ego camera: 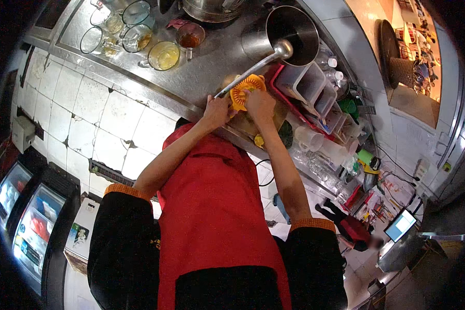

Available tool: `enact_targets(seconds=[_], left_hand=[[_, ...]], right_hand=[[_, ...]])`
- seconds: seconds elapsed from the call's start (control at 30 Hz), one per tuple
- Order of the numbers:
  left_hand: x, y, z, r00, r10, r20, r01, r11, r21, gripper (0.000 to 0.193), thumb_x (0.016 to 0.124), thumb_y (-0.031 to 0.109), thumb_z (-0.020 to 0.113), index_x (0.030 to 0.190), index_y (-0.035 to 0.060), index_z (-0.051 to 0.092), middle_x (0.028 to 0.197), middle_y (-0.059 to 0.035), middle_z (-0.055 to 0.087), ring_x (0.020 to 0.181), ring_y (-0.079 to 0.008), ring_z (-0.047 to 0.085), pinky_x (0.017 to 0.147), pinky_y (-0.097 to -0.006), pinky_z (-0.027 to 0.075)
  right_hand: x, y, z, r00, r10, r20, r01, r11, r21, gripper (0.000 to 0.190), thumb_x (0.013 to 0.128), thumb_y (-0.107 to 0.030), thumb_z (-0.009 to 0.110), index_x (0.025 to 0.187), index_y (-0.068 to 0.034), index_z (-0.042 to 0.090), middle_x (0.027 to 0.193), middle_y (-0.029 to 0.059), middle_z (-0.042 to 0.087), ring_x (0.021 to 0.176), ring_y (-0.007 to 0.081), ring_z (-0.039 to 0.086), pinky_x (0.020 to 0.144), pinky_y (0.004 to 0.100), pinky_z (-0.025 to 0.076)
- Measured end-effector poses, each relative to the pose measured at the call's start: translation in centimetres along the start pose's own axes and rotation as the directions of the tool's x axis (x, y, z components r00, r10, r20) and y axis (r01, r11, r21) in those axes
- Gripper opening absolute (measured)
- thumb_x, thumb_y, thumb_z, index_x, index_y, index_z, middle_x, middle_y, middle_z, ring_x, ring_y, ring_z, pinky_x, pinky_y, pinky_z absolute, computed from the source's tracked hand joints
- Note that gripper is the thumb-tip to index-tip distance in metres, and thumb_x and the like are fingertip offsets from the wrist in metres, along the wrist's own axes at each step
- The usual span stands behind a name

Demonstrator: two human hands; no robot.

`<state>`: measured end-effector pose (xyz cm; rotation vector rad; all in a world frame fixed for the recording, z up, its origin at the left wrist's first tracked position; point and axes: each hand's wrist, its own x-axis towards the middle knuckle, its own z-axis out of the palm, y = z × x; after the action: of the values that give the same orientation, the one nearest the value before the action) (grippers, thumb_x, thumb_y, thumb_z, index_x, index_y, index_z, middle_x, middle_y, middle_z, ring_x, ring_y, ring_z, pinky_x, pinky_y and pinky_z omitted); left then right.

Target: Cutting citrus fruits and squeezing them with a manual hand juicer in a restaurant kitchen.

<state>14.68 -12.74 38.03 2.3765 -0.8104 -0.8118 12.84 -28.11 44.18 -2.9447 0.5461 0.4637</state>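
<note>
An orange plastic citrus juicer [238, 92] sits over the counter in front of me, its ribbed dish facing up. My left hand [218, 111] grips its near left edge. The handle end of a metal ladle [252, 70] meets the fingers of that same hand, and the ladle's bowl lies by the rim of a tall steel pot [294, 29]. My right hand [260, 105] is closed over the juicer's cone, with a bit of greenish citrus showing at the fingers; most of the piece is hidden. A yellow citrus piece [259, 140] lies near my right forearm.
Glass mugs [163, 56], some with yellow liquid, and one with reddish-brown liquid [190, 35] stand at the back left. Clear plastic containers [300, 79] and plastic jugs [312, 138] line the right side. A person [352, 230] is farther right. A steel counter edge [139, 89] runs before me.
</note>
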Motion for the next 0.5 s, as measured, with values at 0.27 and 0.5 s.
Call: enact_targets(seconds=[0.27,0.5], left_hand=[[-0.2,-1.2,1.3,0.984,0.044,-0.173,-0.062,0.993,-0.099,0.038,0.083,0.048,0.063,0.081,0.0107,0.068,0.076,-0.0126,0.067,0.077,-0.0348,0.065,0.082,-0.0550,0.039],[-0.3,-0.2,0.4,0.993,0.055,-0.102,-0.061,0.996,-0.063,0.035,0.081,0.041,0.068,0.088,0.0067,0.066,0.080,-0.0133,0.066,0.082,-0.0321,0.065,0.081,-0.0500,0.040]], right_hand=[[2.9,-1.4,-0.2,0.961,0.265,0.078,-0.261,0.963,-0.062,0.043,0.094,-0.039,0.043,0.091,-0.008,0.073,0.090,0.0187,0.070,0.083,0.0344,0.070,0.071,0.0489,0.054],[4.8,0.3,0.2,0.973,0.138,0.187,-0.126,0.989,-0.076,0.042,0.085,-0.040,0.049,0.094,-0.008,0.074,0.100,0.0100,0.072,0.091,0.0319,0.070,0.075,0.0485,0.054]])
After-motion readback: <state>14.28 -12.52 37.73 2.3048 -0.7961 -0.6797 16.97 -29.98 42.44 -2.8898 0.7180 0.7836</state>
